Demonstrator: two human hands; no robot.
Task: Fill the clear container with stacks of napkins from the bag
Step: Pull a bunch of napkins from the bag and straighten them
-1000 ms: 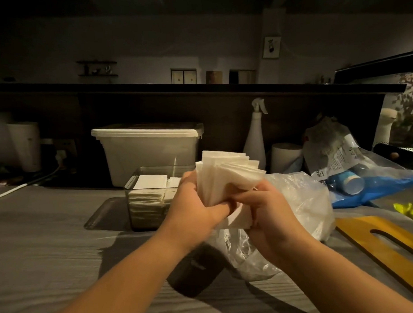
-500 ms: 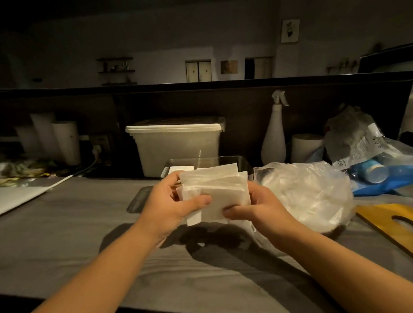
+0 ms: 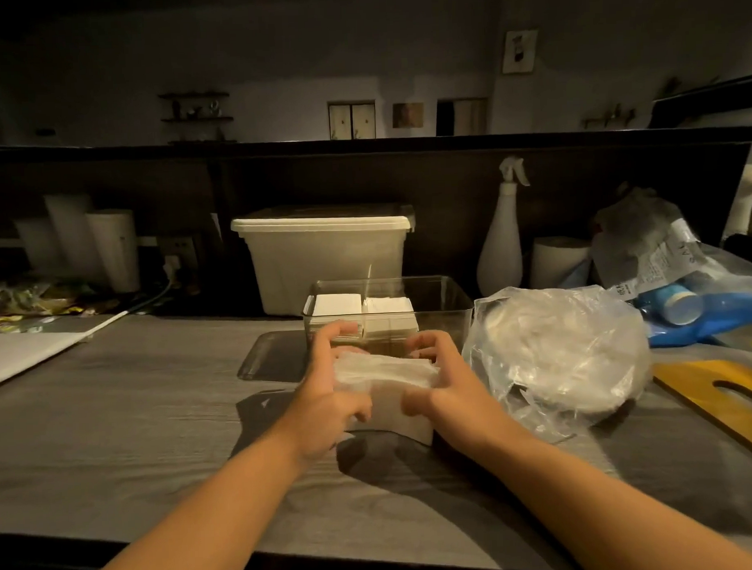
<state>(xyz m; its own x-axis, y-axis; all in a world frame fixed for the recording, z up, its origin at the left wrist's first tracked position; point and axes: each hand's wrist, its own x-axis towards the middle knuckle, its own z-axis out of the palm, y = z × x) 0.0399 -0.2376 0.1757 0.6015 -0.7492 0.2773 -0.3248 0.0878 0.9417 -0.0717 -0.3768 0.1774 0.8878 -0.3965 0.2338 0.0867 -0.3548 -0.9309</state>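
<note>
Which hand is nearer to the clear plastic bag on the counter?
Right. The right hand holds the right side of the napkin stack, close to the left edge of the plastic bag. The left hand holds its left side, farther away.

Bare left hand, bare right hand, unsleeved forearms

A: What is the counter made of?
B: Grey wood grain, matt. The napkins are soft, dull paper.
A: And the container?
B: Clear, glossy plastic. The bag is thin, crinkled, shiny film. The tub is milky matt plastic, the board smooth yellowish wood.
</note>
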